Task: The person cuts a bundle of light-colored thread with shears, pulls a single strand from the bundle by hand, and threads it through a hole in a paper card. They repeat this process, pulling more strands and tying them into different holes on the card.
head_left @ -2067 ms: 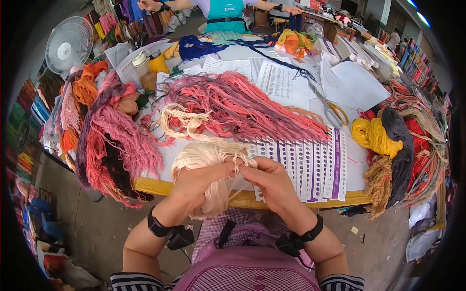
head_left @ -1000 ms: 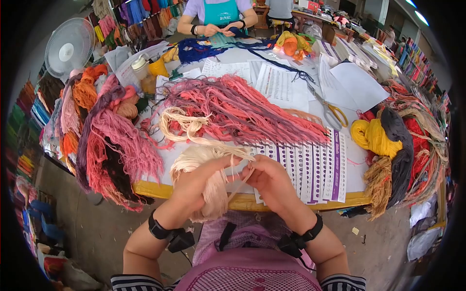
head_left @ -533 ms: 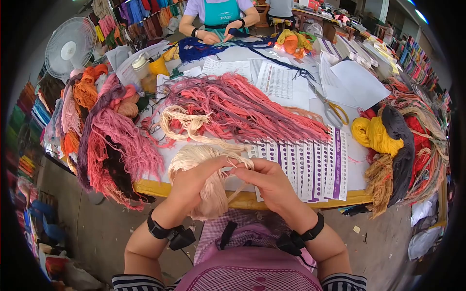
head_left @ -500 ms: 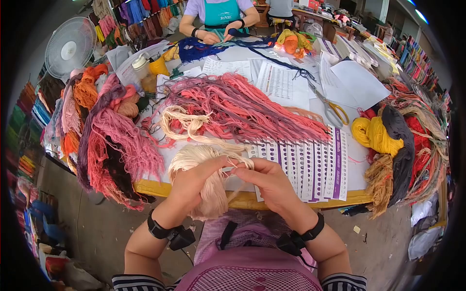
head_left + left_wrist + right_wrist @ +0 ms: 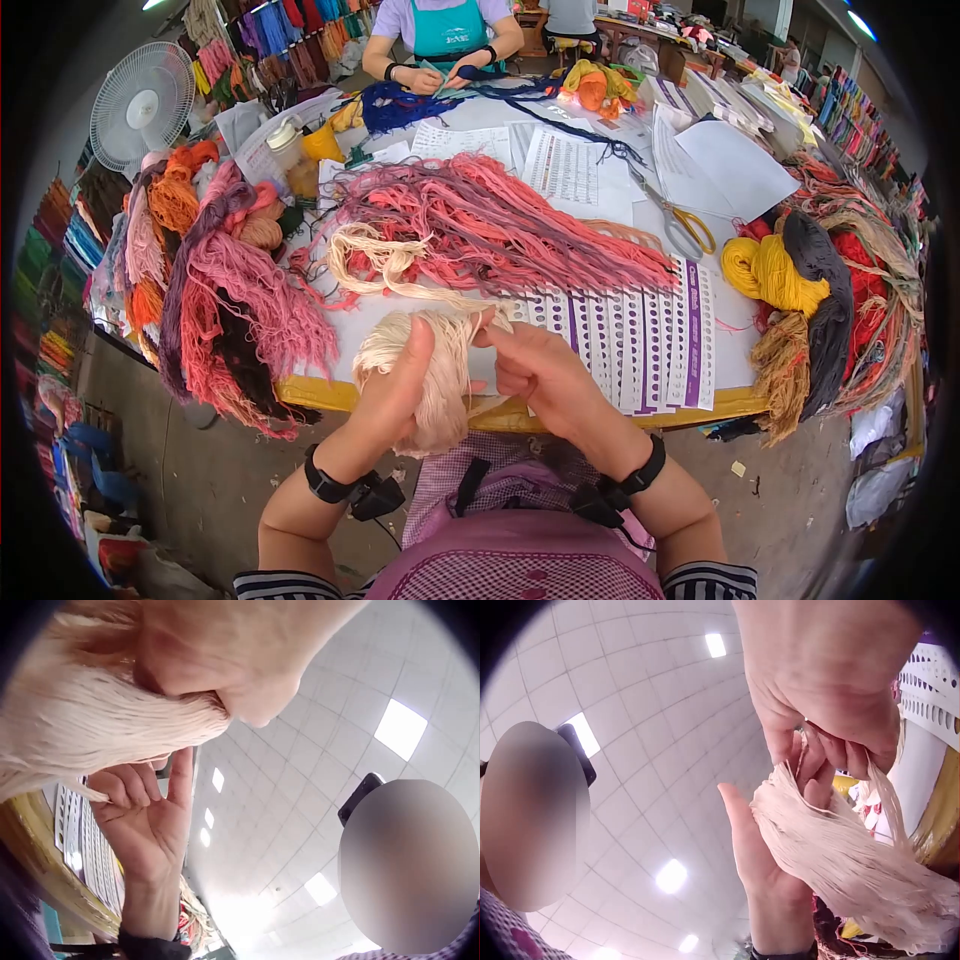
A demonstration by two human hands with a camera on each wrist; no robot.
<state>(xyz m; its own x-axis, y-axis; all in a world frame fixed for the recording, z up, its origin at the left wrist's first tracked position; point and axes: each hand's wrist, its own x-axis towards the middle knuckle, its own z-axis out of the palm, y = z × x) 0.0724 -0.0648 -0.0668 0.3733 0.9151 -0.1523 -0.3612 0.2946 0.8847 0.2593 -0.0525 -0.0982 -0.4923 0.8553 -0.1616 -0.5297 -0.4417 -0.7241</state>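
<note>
A cream skein of thread (image 5: 440,385) hangs between my two hands over the table's front edge. My left hand (image 5: 385,405) holds it, with the thumb raised on the near side and the fingers passing behind the strands. The right hand (image 5: 548,372) is at the skein's upper right end, its fingers curled and pinching a thin bundle of cream strands (image 5: 885,795). In the right wrist view, the left fingertips (image 5: 814,776) show just beneath the right hand. A looser cream length (image 5: 375,255) trails from the skein onto the pink thread pile.
Pink and purple threads (image 5: 500,220) cover the table's middle. Punched cards (image 5: 640,350) lie at front right, with scissors (image 5: 685,225) beyond. Coloured skeins hang at both sides, including a yellow skein (image 5: 775,275). A person in a teal apron (image 5: 450,35) works opposite.
My left thumb has lifted away from the right fingertips and now stands up beside the skein. The right fingers have curled in more. Across the table, the other person's hands have come together over the threads.
</note>
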